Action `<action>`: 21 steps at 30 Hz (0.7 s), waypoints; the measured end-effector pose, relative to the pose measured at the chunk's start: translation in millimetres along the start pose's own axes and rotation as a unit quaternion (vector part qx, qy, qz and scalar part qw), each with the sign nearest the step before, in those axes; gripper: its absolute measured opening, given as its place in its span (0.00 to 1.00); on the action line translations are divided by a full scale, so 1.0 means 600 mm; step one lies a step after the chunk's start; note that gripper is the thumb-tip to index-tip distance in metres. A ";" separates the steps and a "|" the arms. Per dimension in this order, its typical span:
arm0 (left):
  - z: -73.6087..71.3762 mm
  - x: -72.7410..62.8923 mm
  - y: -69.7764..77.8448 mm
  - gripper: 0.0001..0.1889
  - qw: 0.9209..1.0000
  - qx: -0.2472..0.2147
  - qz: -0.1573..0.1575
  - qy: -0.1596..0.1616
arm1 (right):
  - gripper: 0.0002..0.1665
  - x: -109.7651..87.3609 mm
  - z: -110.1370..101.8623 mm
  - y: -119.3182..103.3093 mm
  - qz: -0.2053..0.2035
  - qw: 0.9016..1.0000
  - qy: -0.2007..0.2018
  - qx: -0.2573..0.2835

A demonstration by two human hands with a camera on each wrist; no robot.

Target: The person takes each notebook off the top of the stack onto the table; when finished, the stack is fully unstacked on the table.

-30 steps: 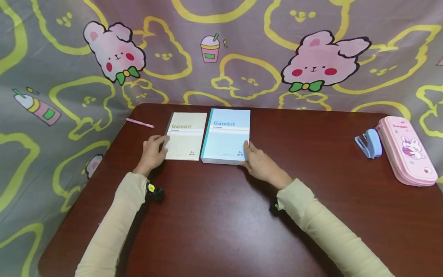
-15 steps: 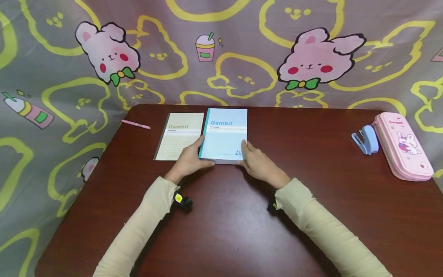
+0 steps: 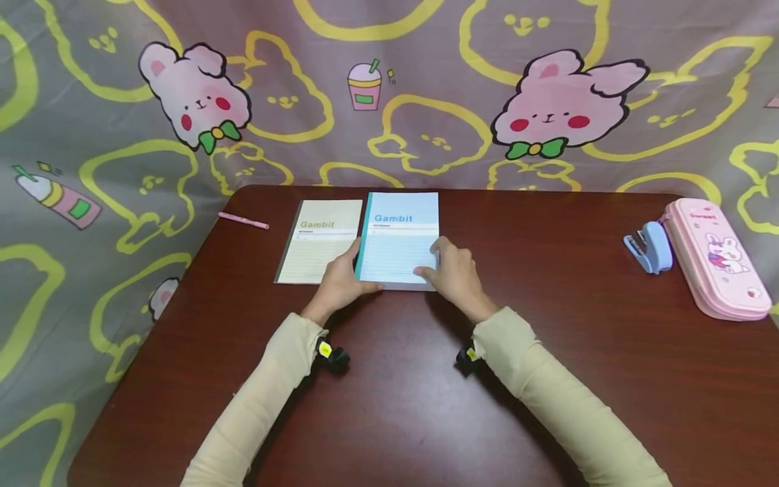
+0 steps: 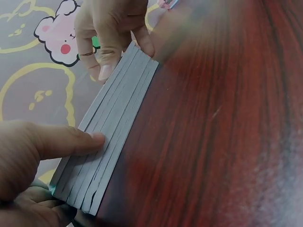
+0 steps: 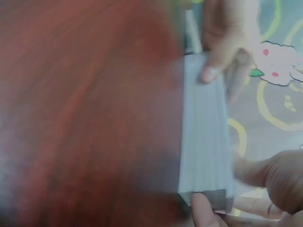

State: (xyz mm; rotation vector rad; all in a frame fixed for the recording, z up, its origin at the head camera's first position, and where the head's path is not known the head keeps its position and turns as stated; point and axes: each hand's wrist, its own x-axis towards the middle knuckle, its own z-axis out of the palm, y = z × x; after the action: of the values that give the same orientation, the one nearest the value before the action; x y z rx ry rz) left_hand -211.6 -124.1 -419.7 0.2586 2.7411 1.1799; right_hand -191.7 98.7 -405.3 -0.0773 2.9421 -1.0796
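In the head view, the blue notebook stack (image 3: 398, 237) lies on the brown table (image 3: 395, 406) near its far edge, just beside a beige notebook (image 3: 319, 237). The left hand (image 3: 341, 281) grasps the stack's near left corner, thumb along the near edge and fingers at the spine, hiding the beige notebook's near right corner. The right hand (image 3: 458, 274) grasps the near right corner, thumb over the cover, covering the small print there. The pink pencil case (image 3: 718, 260) at the right appears zipped, so its contents cannot be seen; the blue stapler (image 3: 650, 247) is just beside it. A pink pen (image 3: 243, 220) lies at the far left. Both sleeves (image 3: 262, 399) run out of view at the bottom. In the left wrist view, the left thumb presses across the layered grey edges, while the fingers below sit in shadow and the hand is cut off at the left; the right hand holds the stack's far end. In the right wrist view, blur softens everything: the right thumb and fingers clasp the near end, where a dark patch is hard to make out.
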 end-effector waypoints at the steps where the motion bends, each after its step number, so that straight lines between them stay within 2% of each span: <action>1: 0.000 0.000 0.002 0.58 1.000 0.002 0.002 0.000 | 0.30 0.001 -0.003 -0.002 0.010 1.000 -0.003 0.004; 4: 0.000 -0.001 0.005 0.57 1.000 0.011 0.001 -0.001 | 0.29 0.003 -0.010 -0.002 0.015 1.000 -0.004 0.006; 9: -0.002 -0.002 0.005 0.57 1.000 0.015 0.003 -0.001 | 0.21 0.007 -0.017 0.000 -0.021 0.999 0.032 0.010; 11: -0.003 -0.002 0.005 0.57 1.000 0.015 0.005 -0.001 | 0.17 0.009 -0.020 -0.002 -0.034 0.998 0.042 0.039; 13: -0.004 -0.003 0.004 0.57 1.000 0.015 0.006 -0.002 | 0.16 0.012 -0.022 -0.003 -0.037 0.995 0.034 0.085; 18: -0.004 -0.004 0.003 0.57 1.000 0.012 -0.001 -0.004 | 0.24 0.020 -0.019 0.003 0.029 0.981 -0.031 0.189; 21: -0.004 -0.003 0.003 0.57 1.000 0.009 -0.003 -0.002 | 0.27 0.023 -0.016 0.007 0.067 0.971 -0.047 0.224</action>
State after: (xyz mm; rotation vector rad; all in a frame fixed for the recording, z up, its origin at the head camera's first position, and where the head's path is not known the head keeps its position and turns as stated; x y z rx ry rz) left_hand -210.2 -125.1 -416.6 0.2546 2.7494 1.1517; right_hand -205.9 107.5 -400.4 0.0691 2.5057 -1.6298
